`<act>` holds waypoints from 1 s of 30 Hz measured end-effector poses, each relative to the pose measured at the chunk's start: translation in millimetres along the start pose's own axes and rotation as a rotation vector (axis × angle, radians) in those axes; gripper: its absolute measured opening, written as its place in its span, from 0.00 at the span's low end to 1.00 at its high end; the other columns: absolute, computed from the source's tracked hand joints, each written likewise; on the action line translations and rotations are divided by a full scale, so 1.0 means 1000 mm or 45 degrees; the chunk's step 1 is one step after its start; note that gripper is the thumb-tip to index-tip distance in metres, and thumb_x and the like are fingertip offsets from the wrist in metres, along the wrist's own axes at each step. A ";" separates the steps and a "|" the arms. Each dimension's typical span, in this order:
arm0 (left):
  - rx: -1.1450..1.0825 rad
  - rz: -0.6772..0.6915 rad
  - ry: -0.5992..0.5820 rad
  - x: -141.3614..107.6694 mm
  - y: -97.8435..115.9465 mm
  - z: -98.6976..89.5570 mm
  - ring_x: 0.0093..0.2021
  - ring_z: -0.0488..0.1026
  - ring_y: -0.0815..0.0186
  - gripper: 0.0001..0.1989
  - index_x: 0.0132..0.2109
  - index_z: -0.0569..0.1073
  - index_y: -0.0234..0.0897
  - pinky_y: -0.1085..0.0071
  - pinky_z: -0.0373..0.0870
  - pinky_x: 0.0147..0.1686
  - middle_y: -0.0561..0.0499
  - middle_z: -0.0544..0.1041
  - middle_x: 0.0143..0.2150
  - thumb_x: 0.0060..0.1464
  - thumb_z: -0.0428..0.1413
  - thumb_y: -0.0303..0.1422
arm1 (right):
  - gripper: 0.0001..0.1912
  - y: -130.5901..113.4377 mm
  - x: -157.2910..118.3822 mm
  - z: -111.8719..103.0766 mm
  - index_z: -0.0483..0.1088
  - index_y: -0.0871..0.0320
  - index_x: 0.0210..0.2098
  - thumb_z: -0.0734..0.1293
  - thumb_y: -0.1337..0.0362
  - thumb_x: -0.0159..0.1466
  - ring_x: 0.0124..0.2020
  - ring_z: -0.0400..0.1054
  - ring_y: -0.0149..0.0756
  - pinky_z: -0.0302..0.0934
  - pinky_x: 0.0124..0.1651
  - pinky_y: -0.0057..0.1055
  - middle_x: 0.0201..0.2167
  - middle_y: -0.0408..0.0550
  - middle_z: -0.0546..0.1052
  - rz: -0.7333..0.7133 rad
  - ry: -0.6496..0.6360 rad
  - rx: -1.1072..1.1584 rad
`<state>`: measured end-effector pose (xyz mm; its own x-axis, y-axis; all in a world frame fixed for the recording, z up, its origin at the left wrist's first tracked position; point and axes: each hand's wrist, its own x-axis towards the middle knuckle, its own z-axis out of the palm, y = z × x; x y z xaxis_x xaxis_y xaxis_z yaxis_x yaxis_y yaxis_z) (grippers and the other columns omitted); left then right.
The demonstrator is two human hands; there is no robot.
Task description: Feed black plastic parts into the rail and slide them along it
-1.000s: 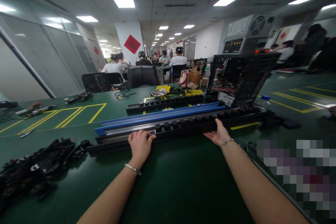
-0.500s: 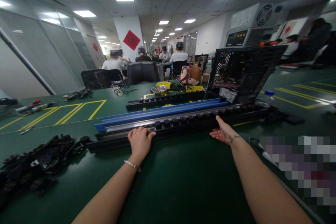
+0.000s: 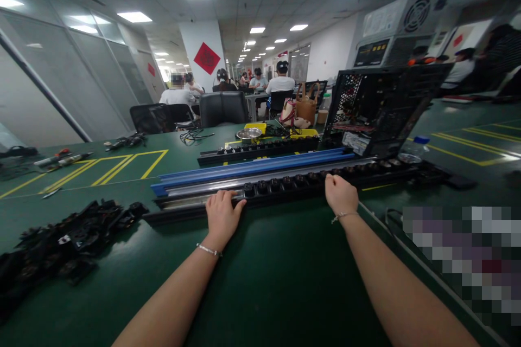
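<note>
A long black rail [image 3: 173,219] lies across the green table, with a row of small round black parts [image 3: 287,181] set along it. My left hand [image 3: 222,213] is closed over its near edge, left of the row, fingers on top and thumb pointing right. Against the same edge, farther right, my right hand [image 3: 342,195] is curled into a fist. Its fingers hide whatever may be inside them. Directly behind the black rail runs a blue rail [image 3: 260,164] with a silvery strip in front.
Tangled black parts [image 3: 81,236] lie at the left. An open computer case [image 3: 382,108] stands at the back right, near a blue-capped bottle [image 3: 417,146]. Behind the rails are another black rail [image 3: 211,157], a metal bowl [image 3: 249,134] and yellow trays [image 3: 255,128]. People sit beyond.
My right hand has gone from stretched fingers to a fist, rising slightly against the rail. My left hand stays on the rail. The view has shifted slightly.
</note>
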<state>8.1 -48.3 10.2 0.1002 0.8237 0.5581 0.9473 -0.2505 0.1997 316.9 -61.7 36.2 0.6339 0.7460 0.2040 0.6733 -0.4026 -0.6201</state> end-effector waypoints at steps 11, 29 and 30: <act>0.141 0.207 -0.093 -0.005 0.038 -0.001 0.65 0.49 0.47 0.28 0.63 0.57 0.52 0.49 0.52 0.59 0.45 0.52 0.68 0.56 0.48 0.46 | 0.28 -0.038 -0.059 0.054 0.57 0.52 0.61 0.58 0.62 0.61 0.65 0.43 0.48 0.39 0.62 0.54 0.65 0.48 0.55 -1.235 0.131 -0.325; 0.211 0.204 -0.147 -0.012 0.035 -0.002 0.64 0.53 0.48 0.27 0.62 0.60 0.40 0.50 0.52 0.59 0.37 0.60 0.63 0.57 0.47 0.43 | 0.31 -0.037 -0.060 0.054 0.56 0.43 0.61 0.60 0.67 0.59 0.63 0.47 0.50 0.38 0.61 0.61 0.65 0.48 0.54 -1.281 0.074 -0.429; 0.212 0.196 -0.152 -0.012 0.034 -0.002 0.64 0.53 0.48 0.27 0.62 0.60 0.40 0.50 0.52 0.59 0.37 0.61 0.63 0.57 0.47 0.43 | 0.31 -0.037 -0.060 0.054 0.56 0.43 0.61 0.60 0.67 0.59 0.63 0.48 0.50 0.38 0.61 0.61 0.65 0.48 0.54 -1.282 0.074 -0.427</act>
<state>38.8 -67.9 12.1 0.2727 0.8390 0.4709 0.9542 -0.2984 -0.0208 233.5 -62.9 6.1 -0.2627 0.7941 0.5481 0.9627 0.2542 0.0931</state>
